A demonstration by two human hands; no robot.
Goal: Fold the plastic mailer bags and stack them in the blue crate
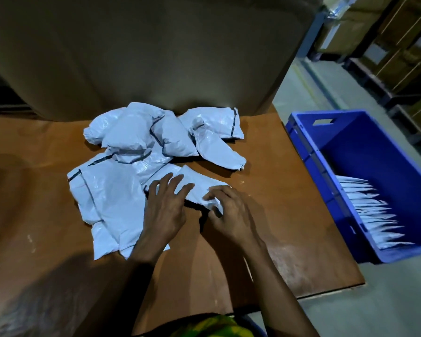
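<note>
Your left hand (164, 210) is down flat w/ fingers spread & pretty straight, pressing on the white mailer bag (197, 186) right in front of you. Your right hand (229, 212) has its fingers curled, pinching a crumpled bit of that same bag's near edge btw thumb & fingertips. The bag is thin glossy plastic film, partly flattened into a rough rectangle and wrinkled where you're pinching. It lies on the surface (277, 190), a smooth brown wooden board w/ pale scuffs.

Just behind & left of it is the pile (144, 132) of loose bags. Same white film, puffy and crinkled, some w/ dark strips along the edges, all overlapping. The big flatter one at the front reaches under your left forearm.

The blue crate (365, 152) sits beside the right edge of the surface, lower down. It's hard moulded plastic, rectangular, w/ a slot handle cut in the far wall. Inside, the folded bags (370, 210) stand on edge in a row along the near-left wall, pointy corners fanned out.

Behind the surface a big matte brown cardboard sheet (156, 57) stands upright. Top right there's blurry shelving (399, 45) w/ cartons, over a grey floor (301, 88). A bit of yellow-green patterned cloth (212, 324) shows at the bottom edge
</note>
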